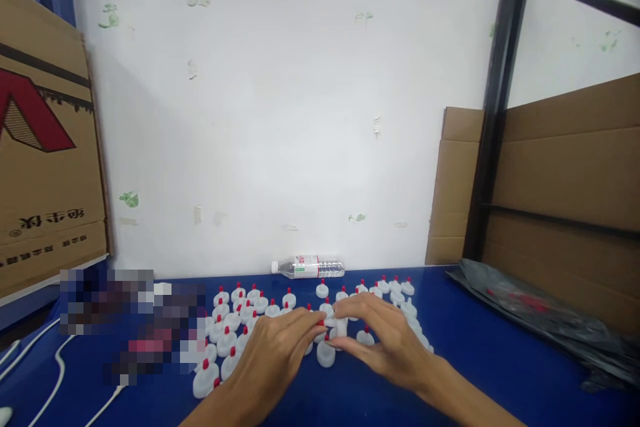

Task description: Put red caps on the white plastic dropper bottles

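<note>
Between my hands, a white plastic cap with a red tip is turned on its side over the blue table. My left hand pinches its red tip with thumb and fingertips. Thumb and fingers of my right hand grip the wide white base from the other side. Many similar white caps with red tips stand upright on the table around and behind my hands. One white cap is just below the held one. My forearms and hands hide part of the group.
A clear plastic bottle lies against the white wall. On the left are a printed cardboard box, blurred items and white cables. Dark plastic bags and cardboard sheets sit at the right, beside a dark metal post.
</note>
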A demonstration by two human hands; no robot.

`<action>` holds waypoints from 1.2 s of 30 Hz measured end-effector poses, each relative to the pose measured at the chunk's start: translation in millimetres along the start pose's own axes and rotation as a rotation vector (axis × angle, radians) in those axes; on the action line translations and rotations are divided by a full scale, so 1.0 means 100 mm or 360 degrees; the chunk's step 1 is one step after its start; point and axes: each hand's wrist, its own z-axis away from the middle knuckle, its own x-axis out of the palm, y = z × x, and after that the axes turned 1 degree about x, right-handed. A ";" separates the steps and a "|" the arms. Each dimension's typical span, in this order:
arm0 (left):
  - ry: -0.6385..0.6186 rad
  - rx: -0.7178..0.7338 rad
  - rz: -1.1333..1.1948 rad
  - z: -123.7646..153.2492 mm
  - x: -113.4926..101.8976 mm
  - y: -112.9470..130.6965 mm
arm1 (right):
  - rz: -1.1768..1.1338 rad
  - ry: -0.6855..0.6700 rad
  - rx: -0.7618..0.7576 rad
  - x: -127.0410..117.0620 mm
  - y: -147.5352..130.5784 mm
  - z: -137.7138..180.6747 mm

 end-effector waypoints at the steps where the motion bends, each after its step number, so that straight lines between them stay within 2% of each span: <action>1: -0.0029 -0.0033 0.0016 0.00 0.00 0.00 | -0.0022 0.0016 -0.0007 0.00 -0.01 0.00; 8: -0.0166 -0.0245 0.0353 -0.02 -0.02 0.05 | -0.0066 0.0197 0.0069 0.01 -0.10 -0.03; 16: -0.0409 -0.0437 0.0561 -0.03 -0.07 0.10 | -0.0103 0.0151 0.0088 0.01 -0.14 -0.03; 19: -0.0410 -0.0411 0.0434 -0.04 -0.09 0.09 | -0.0103 0.0108 0.0104 0.01 -0.12 -0.04; 24: -0.0474 -0.0079 -0.0019 -0.05 -0.14 0.04 | -0.0054 -0.0144 0.0195 0.00 -0.10 -0.04; 27: -0.0572 -0.0013 -0.0167 -0.05 -0.17 0.01 | -0.0012 -0.0273 0.0190 -0.01 -0.08 -0.06; 31: -0.0802 0.0061 -0.0394 -0.06 -0.24 -0.05 | 0.0148 -0.0236 0.0188 -0.10 0.03 -0.09; 36: -0.1052 0.0005 -0.0687 -0.15 -0.38 -0.13 | 0.0432 -0.0136 0.0449 -0.40 0.34 -0.11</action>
